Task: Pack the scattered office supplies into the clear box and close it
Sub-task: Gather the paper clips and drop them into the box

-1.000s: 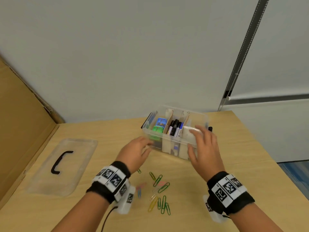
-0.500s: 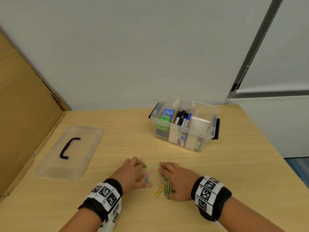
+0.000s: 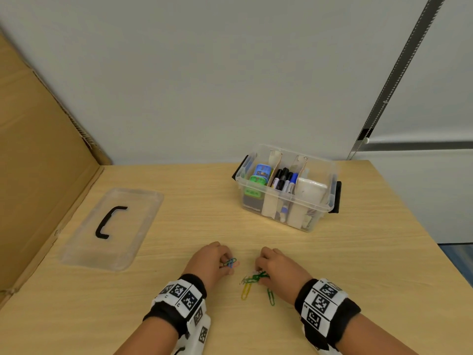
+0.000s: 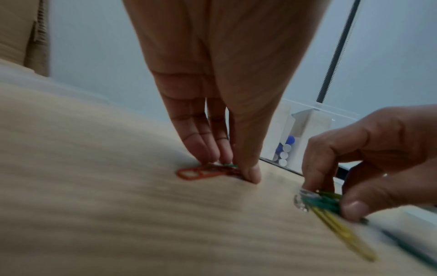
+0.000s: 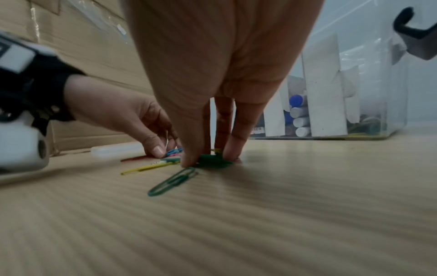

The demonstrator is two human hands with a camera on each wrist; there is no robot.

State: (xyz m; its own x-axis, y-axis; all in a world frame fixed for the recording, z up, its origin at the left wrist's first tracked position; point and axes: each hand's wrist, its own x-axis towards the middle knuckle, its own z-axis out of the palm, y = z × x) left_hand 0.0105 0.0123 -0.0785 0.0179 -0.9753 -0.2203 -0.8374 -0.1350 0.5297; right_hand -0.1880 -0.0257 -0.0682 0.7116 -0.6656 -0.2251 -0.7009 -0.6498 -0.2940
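Pinching on both sides: left hand (image 3: 213, 261) with fingertips (image 4: 252, 172) drawn together on a small bunch of clips (image 3: 231, 262), red, blue and green; right hand (image 3: 277, 270) with thumb and fingers closed round a green bunch (image 3: 256, 278), pressed down on the table (image 3: 358, 265).

Nearest, at 6 o'clock from the hands, lying loose: one yellow clip (image 3: 246, 291) and one green clip (image 3: 271, 297), not yet gathered.

About handling, as a judgement: very light, thin, stiff wire, flat on smooth wood, so hard to lift straight up. Better to slide together, then nip at the rounded ends with nails or fingertips. Easily tangled, easily dropped from a loose bunch.

Further, at 10 o'clock, well apart: lid (image 3: 112, 226) with black handle, flat on the table beside the cardboard (image 3: 38, 175).

Farthest, at 1 o'clock: box (image 3: 286, 187), open, with dividers; markers (image 3: 284, 179) in the middle part, a white thing on the right, coloured items on the left. Closing still to do.
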